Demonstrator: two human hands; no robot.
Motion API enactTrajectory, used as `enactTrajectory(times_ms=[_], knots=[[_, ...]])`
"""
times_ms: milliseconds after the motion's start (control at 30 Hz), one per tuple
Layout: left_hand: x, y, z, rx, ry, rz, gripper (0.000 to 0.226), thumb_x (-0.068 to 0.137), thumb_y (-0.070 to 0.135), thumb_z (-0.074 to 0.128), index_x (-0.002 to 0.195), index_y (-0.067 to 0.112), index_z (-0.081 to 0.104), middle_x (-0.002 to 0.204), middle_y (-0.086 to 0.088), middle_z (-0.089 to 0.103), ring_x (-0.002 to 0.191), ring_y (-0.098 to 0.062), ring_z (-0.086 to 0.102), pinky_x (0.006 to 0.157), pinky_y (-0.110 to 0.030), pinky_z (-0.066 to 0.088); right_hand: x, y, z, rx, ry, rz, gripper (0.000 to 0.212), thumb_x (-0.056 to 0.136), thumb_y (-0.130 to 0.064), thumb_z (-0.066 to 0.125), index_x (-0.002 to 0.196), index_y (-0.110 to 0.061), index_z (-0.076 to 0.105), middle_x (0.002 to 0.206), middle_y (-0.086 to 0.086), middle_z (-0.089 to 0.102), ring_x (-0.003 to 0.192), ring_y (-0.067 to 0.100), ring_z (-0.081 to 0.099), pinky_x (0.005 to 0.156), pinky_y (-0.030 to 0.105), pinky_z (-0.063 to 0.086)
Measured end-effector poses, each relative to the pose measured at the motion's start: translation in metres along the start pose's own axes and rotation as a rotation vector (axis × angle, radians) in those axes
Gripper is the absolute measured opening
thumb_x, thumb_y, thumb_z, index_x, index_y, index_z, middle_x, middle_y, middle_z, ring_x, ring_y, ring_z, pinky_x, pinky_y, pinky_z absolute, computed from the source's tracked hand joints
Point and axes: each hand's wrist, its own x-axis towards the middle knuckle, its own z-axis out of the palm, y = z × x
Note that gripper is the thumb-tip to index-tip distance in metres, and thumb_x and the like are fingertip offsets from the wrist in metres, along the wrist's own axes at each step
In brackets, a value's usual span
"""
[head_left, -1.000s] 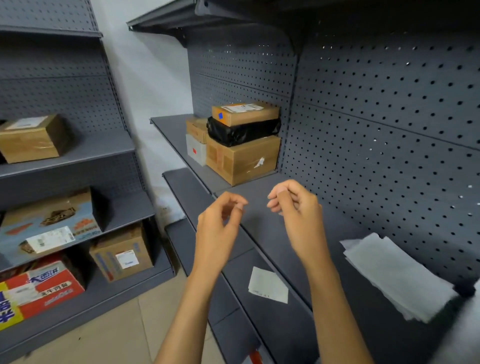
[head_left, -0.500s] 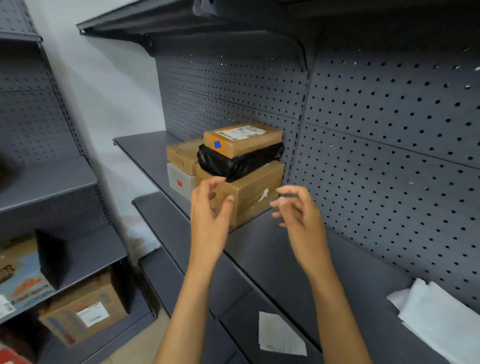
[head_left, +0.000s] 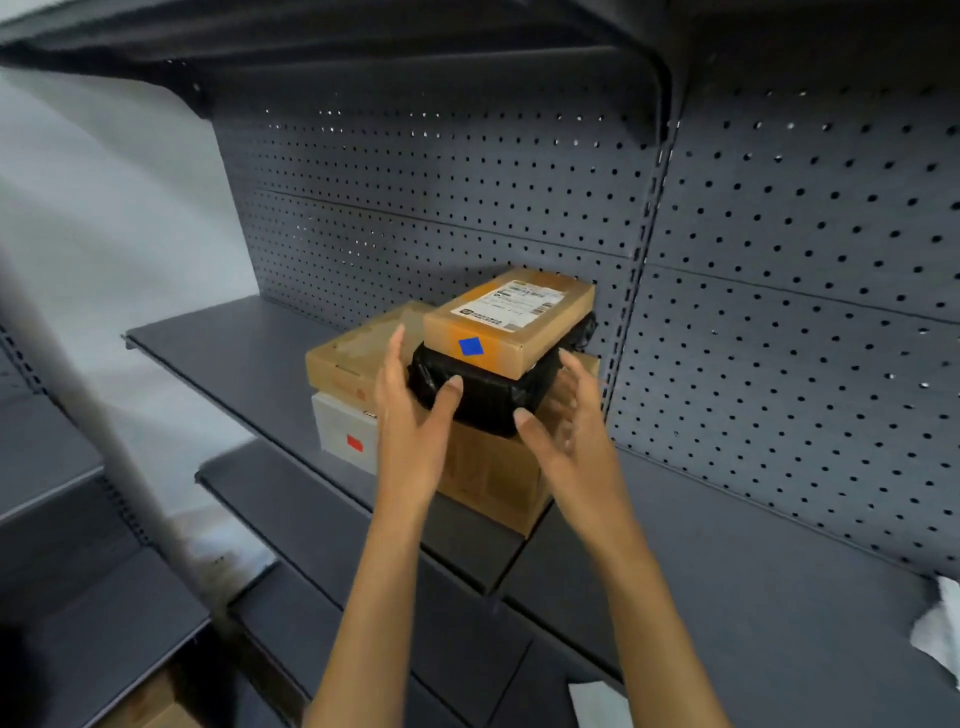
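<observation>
A stack of parcels stands on the dark grey shelf (head_left: 249, 358). On top lies a flat cardboard box (head_left: 511, 317) with a white label and a blue sticker. Under it sits a black plastic-wrapped parcel (head_left: 483, 395), and that rests on a large cardboard box (head_left: 493, 478). My left hand (head_left: 410, 410) is at the black parcel's left side, fingers straight, thumb on its front. My right hand (head_left: 566, 421) is at its right side, fingers spread, thumb tip against the black wrap. Neither hand grips anything.
Left of the stack, a smaller cardboard box (head_left: 348, 364) lies on a white box (head_left: 345, 434) with a red sticker. A perforated back panel (head_left: 779, 312) rises behind. Another shelf hangs overhead. White paper (head_left: 940, 634) lies at the right edge. Lower shelves step out below.
The view has closed in on the stack. Both hands have opened from curled poses, moved forward and up, and now flank the black parcel.
</observation>
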Motion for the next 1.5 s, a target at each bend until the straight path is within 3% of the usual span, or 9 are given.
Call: enactTrajectory(times_ms=[167,333,533,700,833,1000,1200,1333,1500], knots=[[0.031,-0.010,0.007,-0.055,-0.082,-0.059,0.080,0.087,0.061,0.055,0.156,0.035,0.024,0.160,0.009,0.033,0.147,-0.009,0.031,0.121,-0.046,0.030,0.016,0.001,0.008,-0.004,0.049,0.054,0.082,0.098,-0.036,0.062,0.162,-0.036,0.012,0.166,-0.017,0.024,0.154,0.004,0.022,0.126,0.046,0.028],[0.047,-0.014,0.012,-0.099,-0.148,-0.037,0.048,0.097,0.054,0.047,0.132,0.022,0.053,0.125,0.002,0.065,0.117,-0.014,0.061,0.105,-0.047,0.048,0.028,-0.005,0.017,-0.049,0.064,0.123,0.084,0.097,-0.051,0.057,0.162,-0.041,0.005,0.166,-0.019,0.023,0.155,0.007,0.019,0.126,0.039,0.023],[0.040,-0.011,0.019,-0.121,-0.089,0.008,0.032,0.104,0.039,0.046,0.126,0.017,0.053,0.106,0.014,0.065,0.094,0.012,0.062,0.081,-0.011,0.049,0.029,-0.011,0.034,-0.060,0.072,0.131,0.092,0.097,-0.049,0.059,0.163,-0.034,-0.003,0.160,-0.019,0.038,0.151,0.006,0.031,0.122,0.035,0.031],[0.018,-0.002,0.027,-0.165,0.001,0.057,0.033,0.103,0.039,0.049,0.125,0.015,0.051,0.111,0.013,0.064,0.105,-0.001,0.062,0.090,-0.025,0.051,0.018,-0.014,0.031,-0.001,0.144,0.113,0.101,0.086,-0.056,0.065,0.164,-0.032,0.005,0.151,-0.020,0.050,0.142,0.003,0.045,0.119,0.036,0.039],[-0.007,0.015,0.034,-0.212,-0.015,0.084,0.030,0.103,0.036,0.049,0.127,0.018,0.049,0.115,0.009,0.064,0.109,-0.006,0.062,0.090,-0.023,0.051,0.001,-0.018,0.020,0.015,0.189,0.085,0.108,0.075,-0.069,0.062,0.162,-0.037,0.007,0.156,-0.017,0.047,0.146,0.006,0.042,0.120,0.042,0.038],[-0.044,0.041,0.053,-0.278,-0.049,0.093,0.028,0.104,0.033,0.048,0.128,0.020,0.047,0.114,0.017,0.063,0.107,0.002,0.060,0.086,-0.014,0.047,-0.032,-0.034,-0.013,0.069,0.247,0.067,0.105,0.078,-0.058,0.065,0.163,-0.035,0.008,0.145,-0.020,0.058,0.138,0.000,0.050,0.119,0.039,0.039],[-0.102,0.071,0.084,-0.376,-0.153,0.068,0.033,0.103,0.036,0.049,0.128,0.016,0.044,0.119,0.003,0.062,0.110,-0.010,0.060,0.091,-0.024,0.049,-0.085,-0.049,-0.068,0.060,0.369,0.062,0.093,0.087,-0.047,0.065,0.163,-0.035,0.013,0.146,-0.020,0.057,0.138,-0.001,0.049,0.120,0.037,0.038],[-0.156,0.097,0.111,-0.433,-0.226,0.042,0.028,0.104,0.027,0.048,0.124,0.008,0.044,0.111,0.008,0.061,0.100,0.003,0.058,0.083,-0.012,0.045,-0.133,-0.056,-0.114,0.018,0.469,0.059,0.088,0.088,-0.045,0.066,0.162,-0.034,0.019,0.142,-0.020,0.060,0.136,0.000,0.052,0.118,0.039,0.040],[-0.228,0.128,0.145,-0.504,-0.351,-0.008,0.025,0.103,0.033,0.048,0.123,0.019,0.046,0.120,0.010,0.065,0.112,-0.006,0.062,0.090,-0.023,0.049,-0.196,-0.068,-0.174,-0.009,0.577,0.078,0.092,0.086,-0.049,0.066,0.162,-0.032,0.018,0.146,-0.017,0.057,0.139,0.002,0.049,0.120,0.039,0.038]])
